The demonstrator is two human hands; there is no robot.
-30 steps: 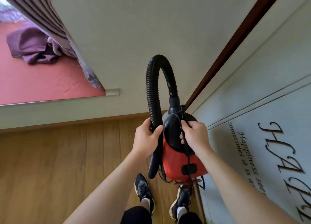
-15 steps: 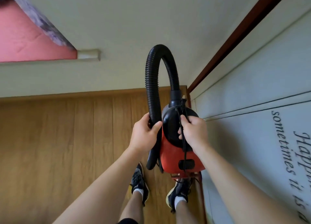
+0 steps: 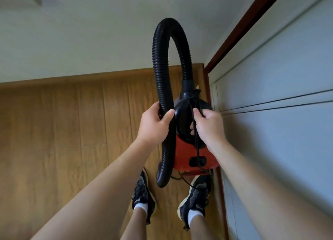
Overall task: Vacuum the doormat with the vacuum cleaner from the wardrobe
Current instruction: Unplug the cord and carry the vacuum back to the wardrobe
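I hold a small red and black vacuum cleaner [image 3: 194,152] in the air in front of me, above my feet. Its black ribbed hose [image 3: 163,47] arches up from the top of the body and comes down on the left. My left hand [image 3: 155,125] grips the hose on its descending side. My right hand [image 3: 209,127] grips the black top of the vacuum body together with the black power cord [image 3: 197,147] that runs down its front. The hose's open end [image 3: 162,178] hangs beside the body. No doormat is in view.
The floor is wood planks [image 3: 63,131]. A pale wall [image 3: 90,32] stands ahead. The light sliding wardrobe door [image 3: 279,77] with a dark wooden frame [image 3: 239,29] runs along my right. My shoes [image 3: 194,198] stand close to its track.
The view has swung down and right: the pink bedding and curtain at upper left have left the frame, and the lettering on the door too. Both hands keep their hold.
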